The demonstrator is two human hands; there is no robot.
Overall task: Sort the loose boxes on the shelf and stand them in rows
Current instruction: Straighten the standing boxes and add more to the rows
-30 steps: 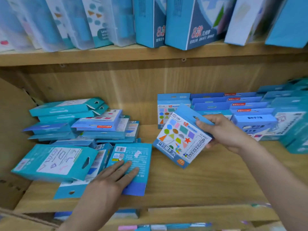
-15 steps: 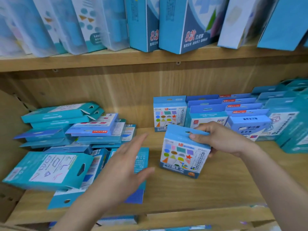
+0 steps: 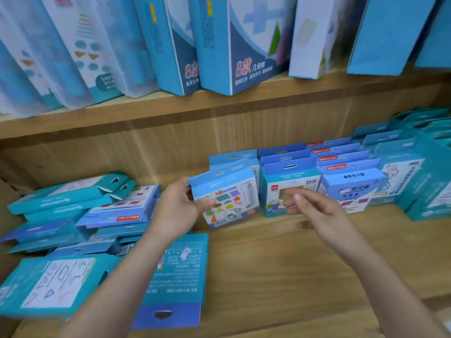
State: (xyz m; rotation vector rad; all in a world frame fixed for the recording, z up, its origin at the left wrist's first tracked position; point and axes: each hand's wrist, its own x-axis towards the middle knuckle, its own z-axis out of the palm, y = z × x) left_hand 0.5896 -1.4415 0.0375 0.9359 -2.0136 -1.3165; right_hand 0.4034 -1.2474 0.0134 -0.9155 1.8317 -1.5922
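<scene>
The left hand (image 3: 179, 211) grips the left edge of the shapes box (image 3: 229, 198), upright at the middle of the shelf (image 3: 280, 264) just before a matching box (image 3: 234, 158), while the right hand (image 3: 317, 211) hovers just right, fingers loose, holding nothing.

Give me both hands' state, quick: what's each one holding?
Left hand: holding the shapes box by its left edge.
Right hand: open, holding nothing.

Wooden shelving (image 3: 280, 262), wood-grain back panel (image 3: 146, 152)
</scene>
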